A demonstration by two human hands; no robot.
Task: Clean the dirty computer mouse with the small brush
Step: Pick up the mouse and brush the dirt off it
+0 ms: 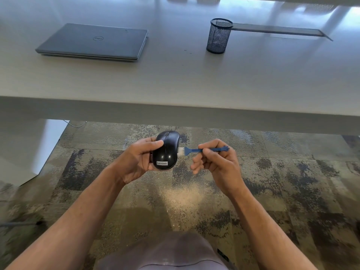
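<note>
**Mouse held at brush tip, below tabletop edge**

Head view: Left hand (136, 158) grips the mouse (166, 151), thumb curled over its top, fingers wrapped beneath. Mouse: glossy black plastic, rounded oval shell, white label reading "Lenovo" at the near end. Right hand (216, 162) pinches the brush (202, 150) mid-handle between thumb and forefinger; other fingers loosely curled. Brush: thin blue plastic handle, pale bristles touching the mouse's right side. Both are held over mottled carpet (272, 182), nearer than the tabletop (175, 78). On the matte pale tabletop: closed grey laptop (93, 41) with round Dell logo; dark wire-mesh cylindrical cup (219, 36), well apart.
</note>
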